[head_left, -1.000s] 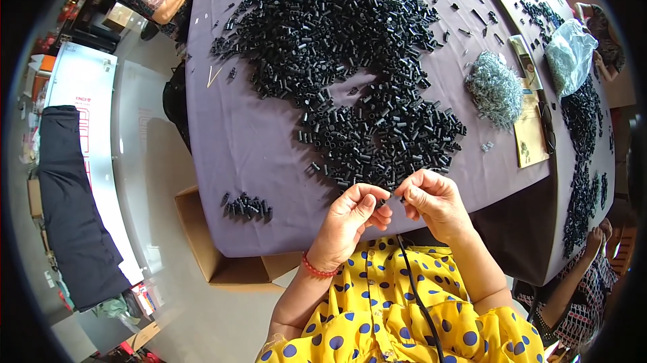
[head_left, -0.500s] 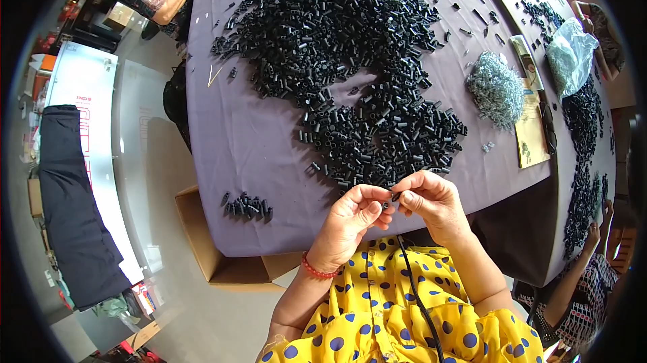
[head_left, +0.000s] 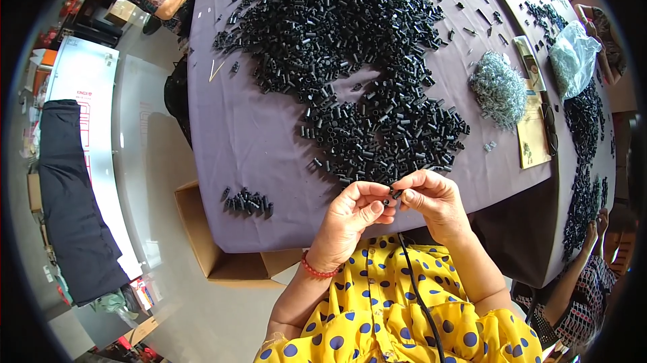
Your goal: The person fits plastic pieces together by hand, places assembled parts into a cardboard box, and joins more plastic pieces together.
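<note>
Close in front of me, at the table's near edge, both hands meet with fingertips almost touching. My left hand (head_left: 355, 215), a red bead bracelet on its wrist, is closed in a pinch on a small black tubular part (head_left: 386, 203). Just beside it my right hand (head_left: 435, 205) pinches another small black part (head_left: 396, 194) between thumb and forefinger. The fingers partly hide both pieces. Right behind the hands lies a large heap of black tubular parts (head_left: 364, 141). A small separate group of black tubes (head_left: 248, 203) lies to the left on the cloth.
A purple-grey cloth (head_left: 249, 114) covers the table. To the right lie a pile of small clear parts (head_left: 497, 90), a yellow booklet (head_left: 534, 137) and dark glasses (head_left: 550, 127). An open cardboard box (head_left: 202, 248) stands below the left edge. Other people (head_left: 579, 282) sit around.
Both hands stay together at nearly the same spot, with only slight finger movement around the small black parts. The view has shifted slightly.
</note>
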